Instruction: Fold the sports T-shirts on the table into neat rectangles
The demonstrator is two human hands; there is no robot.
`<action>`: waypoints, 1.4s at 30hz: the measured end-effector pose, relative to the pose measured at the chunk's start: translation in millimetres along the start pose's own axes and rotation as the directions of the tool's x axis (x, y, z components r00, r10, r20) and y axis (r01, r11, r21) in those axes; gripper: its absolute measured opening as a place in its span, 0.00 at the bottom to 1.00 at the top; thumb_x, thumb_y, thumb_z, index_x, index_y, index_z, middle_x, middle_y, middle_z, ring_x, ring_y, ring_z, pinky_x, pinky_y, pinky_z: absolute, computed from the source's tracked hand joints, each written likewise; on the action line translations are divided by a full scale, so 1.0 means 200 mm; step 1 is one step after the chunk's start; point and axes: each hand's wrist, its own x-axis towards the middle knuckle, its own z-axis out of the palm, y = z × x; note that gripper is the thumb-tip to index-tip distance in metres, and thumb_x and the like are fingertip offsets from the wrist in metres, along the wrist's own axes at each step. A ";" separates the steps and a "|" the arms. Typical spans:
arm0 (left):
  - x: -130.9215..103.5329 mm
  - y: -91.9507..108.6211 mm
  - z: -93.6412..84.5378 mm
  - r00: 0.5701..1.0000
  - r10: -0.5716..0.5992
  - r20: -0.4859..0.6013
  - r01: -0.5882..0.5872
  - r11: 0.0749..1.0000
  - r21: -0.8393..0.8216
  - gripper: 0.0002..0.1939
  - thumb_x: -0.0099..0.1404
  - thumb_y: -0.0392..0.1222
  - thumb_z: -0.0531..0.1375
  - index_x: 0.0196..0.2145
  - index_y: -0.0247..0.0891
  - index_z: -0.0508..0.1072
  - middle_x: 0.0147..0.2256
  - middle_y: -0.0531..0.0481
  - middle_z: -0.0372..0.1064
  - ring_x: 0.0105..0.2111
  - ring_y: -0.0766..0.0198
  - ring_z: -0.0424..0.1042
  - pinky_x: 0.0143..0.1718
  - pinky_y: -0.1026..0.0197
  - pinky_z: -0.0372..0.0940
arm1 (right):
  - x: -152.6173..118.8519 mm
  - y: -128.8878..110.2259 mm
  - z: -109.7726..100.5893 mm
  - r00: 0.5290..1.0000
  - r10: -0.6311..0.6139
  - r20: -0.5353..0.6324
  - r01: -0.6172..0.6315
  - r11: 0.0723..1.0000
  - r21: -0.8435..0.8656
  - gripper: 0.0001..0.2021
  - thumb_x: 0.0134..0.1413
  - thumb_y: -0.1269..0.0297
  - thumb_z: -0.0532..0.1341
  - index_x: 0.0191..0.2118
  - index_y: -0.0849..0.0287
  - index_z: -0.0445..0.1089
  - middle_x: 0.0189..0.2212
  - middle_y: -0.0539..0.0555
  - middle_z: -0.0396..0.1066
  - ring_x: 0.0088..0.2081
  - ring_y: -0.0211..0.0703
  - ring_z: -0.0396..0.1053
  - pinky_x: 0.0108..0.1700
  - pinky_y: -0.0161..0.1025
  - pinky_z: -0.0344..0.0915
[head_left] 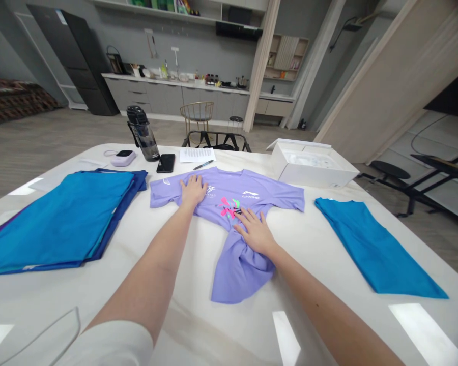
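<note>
A lavender T-shirt with white logos and a pink and green print lies front up on the white table. Its sleeves spread to both sides, while the lower part is bunched and twisted toward me. My left hand rests flat on the upper chest at the left, fingers stretched out. Lower down, my right hand lies with spread fingers on the crumpled middle, just under the print. Folded blue and purple clothes are stacked at the left. One folded blue garment lies at the right.
Along the far side stand a dark water bottle, a lilac device, a phone, a printed sheet, a pen and an open white box. A thin cable crosses the near left corner. Chairs stand beyond.
</note>
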 end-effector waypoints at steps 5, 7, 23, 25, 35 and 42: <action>-0.16 0.11 -0.10 0.968 0.240 -0.066 -0.242 0.970 -0.014 0.22 0.74 0.39 0.44 0.58 0.38 0.71 0.57 0.39 0.68 0.61 0.52 0.62 0.66 0.47 0.49 | 0.01 -0.01 0.01 0.999 0.004 -0.049 -0.007 0.998 -0.063 0.31 0.71 0.41 0.39 0.72 0.46 0.54 0.73 0.53 0.47 0.73 0.54 0.43 0.70 0.64 0.33; -0.28 0.16 -0.13 0.960 0.274 -0.049 -0.277 0.960 -0.052 0.21 0.74 0.39 0.45 0.56 0.40 0.72 0.55 0.41 0.70 0.58 0.53 0.65 0.63 0.49 0.54 | 0.02 -0.01 0.01 0.999 -0.002 -0.050 -0.002 0.998 -0.067 0.31 0.71 0.41 0.39 0.72 0.46 0.53 0.73 0.53 0.47 0.73 0.53 0.43 0.70 0.64 0.33; -1.39 0.45 -0.11 0.953 0.274 0.130 -0.251 0.954 -0.166 0.29 0.69 0.49 0.58 0.63 0.38 0.61 0.59 0.37 0.68 0.60 0.48 0.65 0.62 0.44 0.55 | -0.06 -0.01 0.00 0.900 -0.002 -0.436 0.048 0.994 0.095 0.16 0.70 0.58 0.52 0.52 0.57 0.74 0.49 0.60 0.73 0.54 0.52 0.66 0.59 0.50 0.57; -1.39 0.46 -0.12 0.967 0.225 0.122 -0.196 0.957 -0.213 0.27 0.67 0.43 0.59 0.62 0.38 0.61 0.54 0.39 0.71 0.55 0.49 0.69 0.56 0.47 0.61 | -0.13 -0.03 -0.03 0.910 -0.039 -0.413 0.097 0.988 0.121 0.14 0.67 0.65 0.54 0.53 0.57 0.73 0.47 0.59 0.72 0.51 0.51 0.67 0.55 0.46 0.60; -1.43 0.44 -0.20 0.785 0.478 -0.394 -0.613 0.690 -0.384 0.25 0.66 0.25 0.50 0.57 0.43 0.65 0.52 0.43 0.67 0.55 0.56 0.68 0.57 0.49 0.65 | -0.46 -0.21 -0.18 0.927 -0.275 -0.257 0.307 0.947 0.098 0.12 0.55 0.70 0.62 0.46 0.55 0.74 0.42 0.55 0.69 0.45 0.48 0.67 0.48 0.41 0.60; -1.49 0.55 -0.17 0.983 0.049 -0.177 -0.161 0.698 -0.698 0.33 0.59 0.44 0.68 0.58 0.39 0.62 0.50 0.42 0.70 0.50 0.52 0.72 0.51 0.50 0.66 | -0.59 -0.20 -0.24 0.926 0.113 -0.360 0.013 0.944 0.330 0.05 0.49 0.71 0.57 0.32 0.55 0.68 0.27 0.49 0.69 0.30 0.43 0.64 0.33 0.36 0.57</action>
